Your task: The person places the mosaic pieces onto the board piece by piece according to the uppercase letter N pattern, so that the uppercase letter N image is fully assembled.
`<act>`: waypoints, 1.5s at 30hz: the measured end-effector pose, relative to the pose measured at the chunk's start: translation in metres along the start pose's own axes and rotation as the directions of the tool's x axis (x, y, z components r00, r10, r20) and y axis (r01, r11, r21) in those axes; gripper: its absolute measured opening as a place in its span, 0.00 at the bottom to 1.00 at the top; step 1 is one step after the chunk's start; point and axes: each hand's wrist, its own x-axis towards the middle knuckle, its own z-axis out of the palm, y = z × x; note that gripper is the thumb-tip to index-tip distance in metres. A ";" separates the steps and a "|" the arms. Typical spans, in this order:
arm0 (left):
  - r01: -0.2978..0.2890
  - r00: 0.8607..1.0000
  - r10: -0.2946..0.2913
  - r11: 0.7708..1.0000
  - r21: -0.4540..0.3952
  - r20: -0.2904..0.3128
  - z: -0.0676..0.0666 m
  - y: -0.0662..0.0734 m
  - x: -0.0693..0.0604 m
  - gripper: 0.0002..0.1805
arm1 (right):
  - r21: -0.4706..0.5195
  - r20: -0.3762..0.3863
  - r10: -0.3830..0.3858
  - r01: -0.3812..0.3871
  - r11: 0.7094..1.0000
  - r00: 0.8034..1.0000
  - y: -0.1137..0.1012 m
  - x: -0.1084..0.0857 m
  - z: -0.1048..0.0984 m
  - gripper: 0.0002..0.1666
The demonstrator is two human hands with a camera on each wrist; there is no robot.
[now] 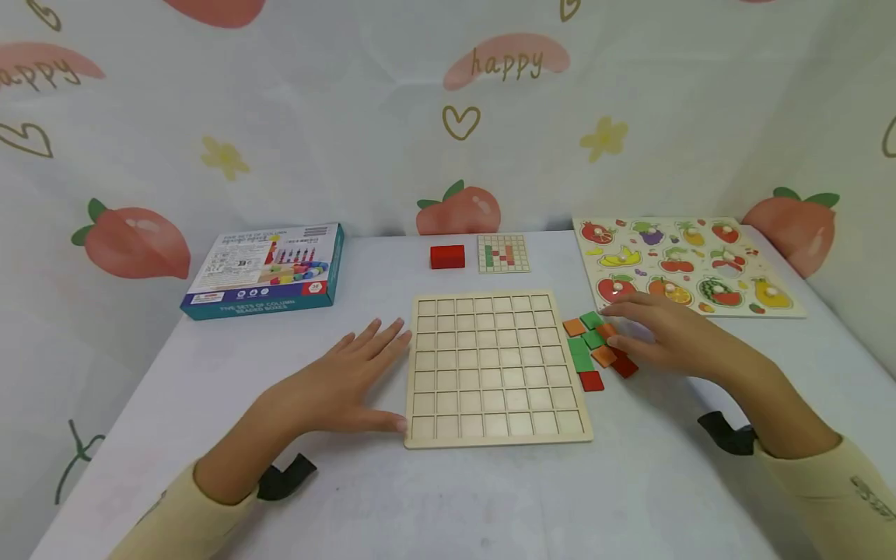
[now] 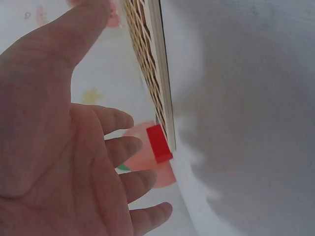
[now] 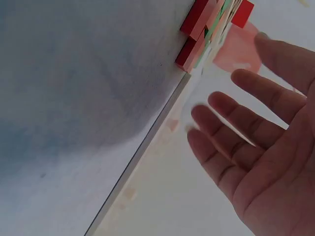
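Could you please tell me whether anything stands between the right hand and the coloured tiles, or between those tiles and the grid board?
Nothing visible does: the right hand is at the coloured tiles, which lie along the right edge of the grid board with nothing seen between. The left hand is at the opposite edge.

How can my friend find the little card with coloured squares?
On the white table, find the big wooden board. Just beyond its far edge, a red block and the card sit side by side. The card is the one on the right: flat, pale, with green and red squares on a grid.
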 end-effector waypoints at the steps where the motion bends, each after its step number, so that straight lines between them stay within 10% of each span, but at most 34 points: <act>1: -0.002 1.000 0.002 1.000 -0.001 0.008 0.001 0.001 0.002 0.65 | 0.002 0.018 0.014 -0.014 1.000 1.000 0.001 0.004 0.000 0.22; 12: 0.007 0.992 -0.004 1.000 -0.027 0.128 0.004 0.010 0.017 0.74 | 0.056 0.164 0.093 -0.104 0.993 0.982 0.011 0.036 0.006 0.18; 24: -0.026 0.994 0.027 1.000 -0.014 0.102 0.008 0.009 0.016 0.76 | 0.047 0.177 0.173 -0.183 0.982 0.969 0.012 0.046 0.005 0.14; 45: -0.014 0.993 0.015 1.000 -0.006 0.115 0.012 0.013 0.015 0.74 | 0.162 0.010 0.136 -0.135 0.977 0.991 -0.011 0.037 0.005 0.04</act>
